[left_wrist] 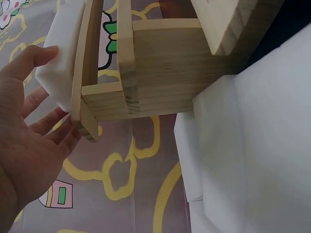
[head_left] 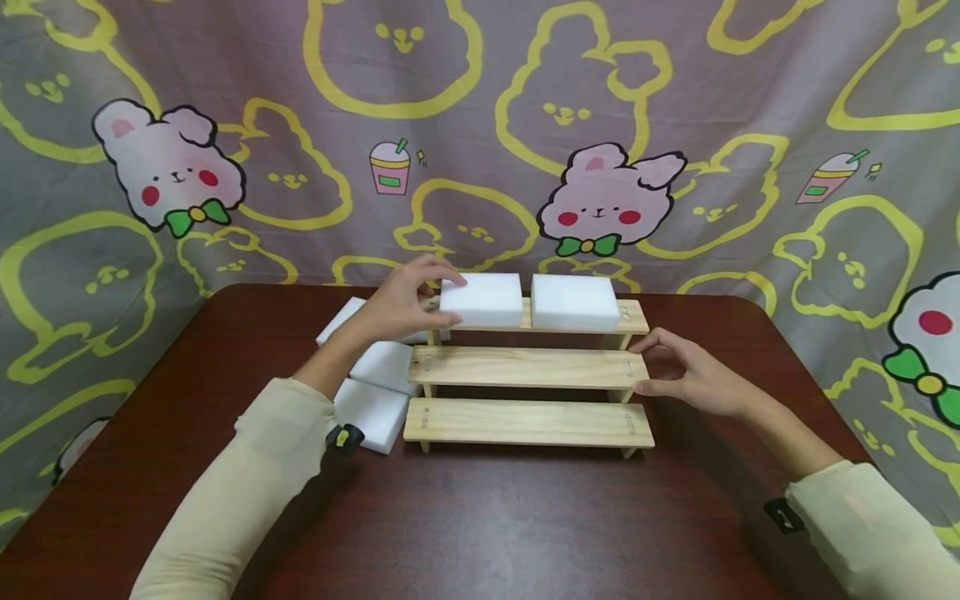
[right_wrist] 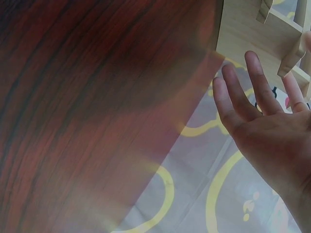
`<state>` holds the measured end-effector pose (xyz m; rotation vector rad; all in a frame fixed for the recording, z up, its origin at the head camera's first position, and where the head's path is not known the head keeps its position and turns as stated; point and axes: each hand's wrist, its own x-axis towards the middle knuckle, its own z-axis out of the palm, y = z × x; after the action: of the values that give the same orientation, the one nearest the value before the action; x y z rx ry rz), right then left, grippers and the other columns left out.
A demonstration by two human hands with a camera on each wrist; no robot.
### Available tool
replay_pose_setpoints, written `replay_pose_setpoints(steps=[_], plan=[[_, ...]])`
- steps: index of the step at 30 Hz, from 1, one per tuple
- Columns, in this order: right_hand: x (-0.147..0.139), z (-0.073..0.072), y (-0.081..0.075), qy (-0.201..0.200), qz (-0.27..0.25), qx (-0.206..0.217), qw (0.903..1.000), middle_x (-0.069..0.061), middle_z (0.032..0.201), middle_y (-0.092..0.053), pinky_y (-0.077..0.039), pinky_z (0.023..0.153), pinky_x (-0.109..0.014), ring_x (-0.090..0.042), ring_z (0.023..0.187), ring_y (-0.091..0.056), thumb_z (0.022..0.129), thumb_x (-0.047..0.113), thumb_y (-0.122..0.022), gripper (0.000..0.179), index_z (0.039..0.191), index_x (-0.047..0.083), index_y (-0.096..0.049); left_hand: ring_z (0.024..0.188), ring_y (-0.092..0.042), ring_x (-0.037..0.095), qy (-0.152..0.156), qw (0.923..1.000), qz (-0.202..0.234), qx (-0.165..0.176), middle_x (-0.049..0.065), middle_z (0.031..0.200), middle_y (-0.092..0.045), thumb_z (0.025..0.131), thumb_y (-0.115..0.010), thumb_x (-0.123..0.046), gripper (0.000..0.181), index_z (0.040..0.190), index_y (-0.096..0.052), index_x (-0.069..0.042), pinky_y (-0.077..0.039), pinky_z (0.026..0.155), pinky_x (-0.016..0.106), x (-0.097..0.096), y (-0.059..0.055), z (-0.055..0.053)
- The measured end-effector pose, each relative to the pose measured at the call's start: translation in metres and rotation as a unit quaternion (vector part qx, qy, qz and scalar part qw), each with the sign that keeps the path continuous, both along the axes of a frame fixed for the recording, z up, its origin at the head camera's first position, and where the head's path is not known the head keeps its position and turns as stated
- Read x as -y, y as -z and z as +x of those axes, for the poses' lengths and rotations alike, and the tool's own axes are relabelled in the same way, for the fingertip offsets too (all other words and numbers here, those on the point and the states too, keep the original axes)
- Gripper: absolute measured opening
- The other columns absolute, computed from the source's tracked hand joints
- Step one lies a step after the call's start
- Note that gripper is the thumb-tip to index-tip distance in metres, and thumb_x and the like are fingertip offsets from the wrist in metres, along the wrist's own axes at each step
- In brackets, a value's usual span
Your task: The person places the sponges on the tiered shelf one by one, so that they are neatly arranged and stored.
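A three-tier wooden shelf (head_left: 528,422) stands on the table, with two white foam blocks (head_left: 574,300) side by side on its top tier. My left hand (head_left: 405,300) is at the left one, a white foam block (left_wrist: 60,53), and pinches its left end between thumb and fingers. The other fingers of that hand reach past the end of the top board (left_wrist: 83,109). At the right end of the middle tier (head_left: 528,367), my right hand (head_left: 701,375) has its thumb and index finger right at the board's edge. Its other fingers (right_wrist: 260,82) extend fairly straight.
Several more white foam blocks (head_left: 371,412) lie on the table along the shelf's left side, some partly behind my left arm. The dark red-brown table (head_left: 480,525) ends at a cartoon-patterned curtain (head_left: 465,142).
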<state>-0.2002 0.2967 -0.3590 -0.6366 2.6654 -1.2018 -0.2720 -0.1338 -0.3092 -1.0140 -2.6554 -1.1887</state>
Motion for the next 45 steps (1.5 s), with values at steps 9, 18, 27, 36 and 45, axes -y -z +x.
replay_pose_setpoints(steps=[9,18,27,36,45], plan=[[-0.0002,0.0011,-0.0005,-0.001,-0.002,-0.001,1.0000,-0.019,0.126,-0.067,-0.058,0.085,-0.032,-0.030,0.110,-0.064,0.091,0.013,-0.081,0.043,0.124,0.004,-0.054,0.113,-0.055,0.033,0.004,1.0000,-0.006,-0.004,0.019,0.138,-0.055,0.084,-0.085,-0.010,0.045,0.125,-0.069,0.000,-0.049,0.095,0.050,-0.0014,-0.0011,0.0010],[-0.0005,-0.0005,-0.0004,-0.002,-0.004,0.003,1.0000,-0.020,0.126,-0.067,-0.058,0.085,-0.032,-0.029,0.108,-0.065,0.092,0.013,-0.080,0.044,0.125,0.004,-0.053,0.111,-0.055,0.034,0.005,0.9999,-0.012,-0.001,0.019,0.140,-0.054,0.083,-0.085,-0.011,0.047,0.126,-0.069,-0.001,-0.049,0.095,0.050,-0.0013,-0.0016,-0.0004],[-0.0005,-0.0006,-0.0005,-0.004,-0.003,0.001,1.0000,-0.019,0.125,-0.068,-0.057,0.085,-0.032,-0.029,0.109,-0.065,0.091,0.013,-0.080,0.044,0.125,0.004,-0.054,0.117,-0.054,0.037,0.006,0.9998,-0.012,0.012,0.019,0.142,-0.052,0.084,-0.084,-0.011,0.048,0.128,-0.068,-0.001,-0.048,0.098,0.052,-0.0025,-0.0027,-0.0021],[-0.0002,0.0000,-0.0008,-0.001,0.001,0.001,1.0000,-0.018,0.124,-0.068,-0.057,0.085,-0.032,-0.028,0.108,-0.065,0.091,0.014,-0.081,0.043,0.123,0.005,-0.054,0.122,-0.052,0.035,0.011,0.9999,-0.009,0.006,0.020,0.141,-0.054,0.083,-0.084,-0.010,0.048,0.127,-0.068,0.000,-0.048,0.098,0.052,-0.0027,-0.0024,-0.0021],[-0.0006,-0.0006,-0.0003,-0.001,0.002,0.000,1.0000,-0.016,0.123,-0.069,-0.057,0.085,-0.031,-0.026,0.107,-0.066,0.091,0.014,-0.081,0.043,0.123,0.006,-0.055,0.128,-0.050,0.036,0.021,0.9996,-0.016,0.013,0.020,0.142,-0.052,0.085,-0.084,-0.013,0.048,0.128,-0.067,-0.001,-0.046,0.101,0.053,-0.0007,-0.0049,-0.0016]])
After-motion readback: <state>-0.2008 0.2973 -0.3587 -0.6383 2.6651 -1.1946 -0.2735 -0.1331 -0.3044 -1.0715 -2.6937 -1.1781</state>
